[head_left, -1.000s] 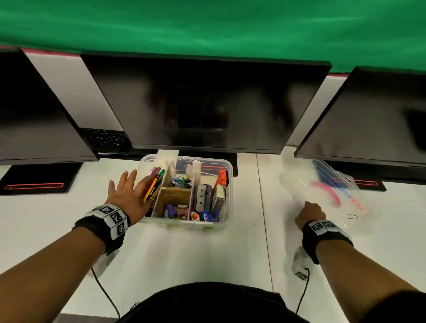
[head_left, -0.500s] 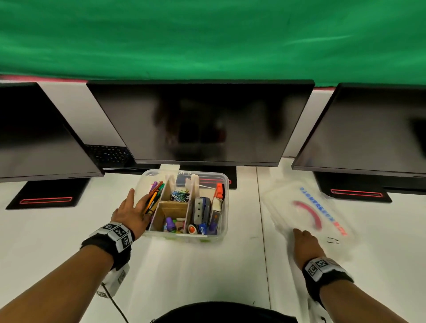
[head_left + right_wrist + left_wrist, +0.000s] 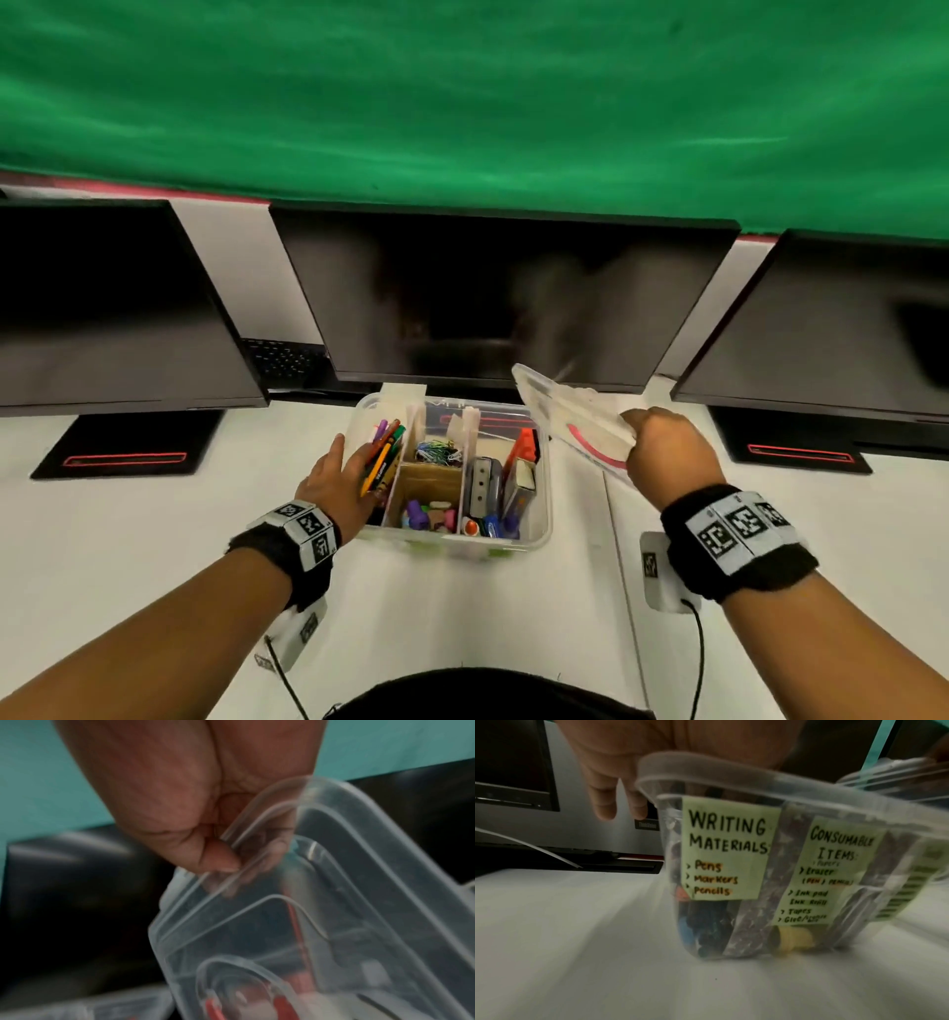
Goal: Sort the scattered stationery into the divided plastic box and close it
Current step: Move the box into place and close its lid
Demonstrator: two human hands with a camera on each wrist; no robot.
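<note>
The left hand (image 3: 336, 480) lies flat, fingers straight; the right hand (image 3: 667, 447) is raised, seemingly pinching with thumb and fingers.

head view looks down from above; both wrist views sit close, sharing the box (image 3: 539, 534).
</note>
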